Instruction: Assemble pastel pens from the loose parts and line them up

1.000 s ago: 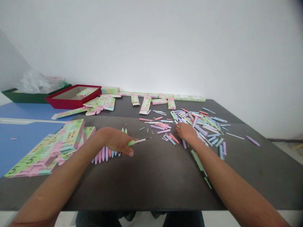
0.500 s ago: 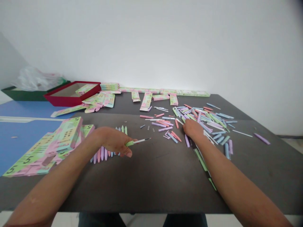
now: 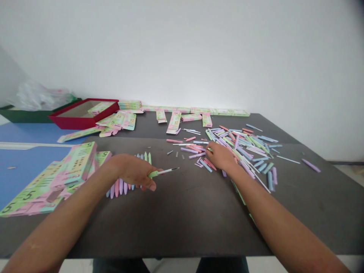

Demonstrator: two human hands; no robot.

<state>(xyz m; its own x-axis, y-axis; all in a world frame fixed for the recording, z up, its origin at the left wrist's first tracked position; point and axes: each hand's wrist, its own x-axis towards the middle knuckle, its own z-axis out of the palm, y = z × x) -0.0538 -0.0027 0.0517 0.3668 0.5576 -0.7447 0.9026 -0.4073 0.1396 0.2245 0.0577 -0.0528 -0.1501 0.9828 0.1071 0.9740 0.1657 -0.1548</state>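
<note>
1. The two hands are well apart, both over the counter (image 3: pixel 182 223). The left hand (image 3: pixel 133 172) is clamped on a light green pen barrel (image 3: pixel 152 174), thumb on the near side.
2. From that barrel a white refill (image 3: pixel 167 171) sticks out to the right; together they make one line, nearly level across the view, with the dark tip at the right end and slightly farther from the person.
3. The right hand (image 3: pixel 220 156) is at the near left edge of a loose pile of pen parts (image 3: pixel 250 142), fingers bunched. A bit of green shows at the fingertips; whether it is pinched, I cannot tell.
4. Below the left hand, a row of pens (image 3: pixel 121 186) lies side by side, long axes running away from the person.
5. The pile's parts point many ways. A purple pen (image 3: pixel 311 165) lies apart at the right, slanting nearer toward its right end.
6. The counter is dark and matte, with a blue surface (image 3: pixel 21 161) at its left. Printed cartons (image 3: pixel 75 167) are stacked near the left forearm.
7. Farther back are a red box (image 3: pixel 74 122), a green tray (image 3: pixel 28 116) with a clear plastic bag (image 3: pixel 42 98), and a row of cartons (image 3: pixel 199 110) along a plain white wall (image 3: pixel 182 49).
</note>
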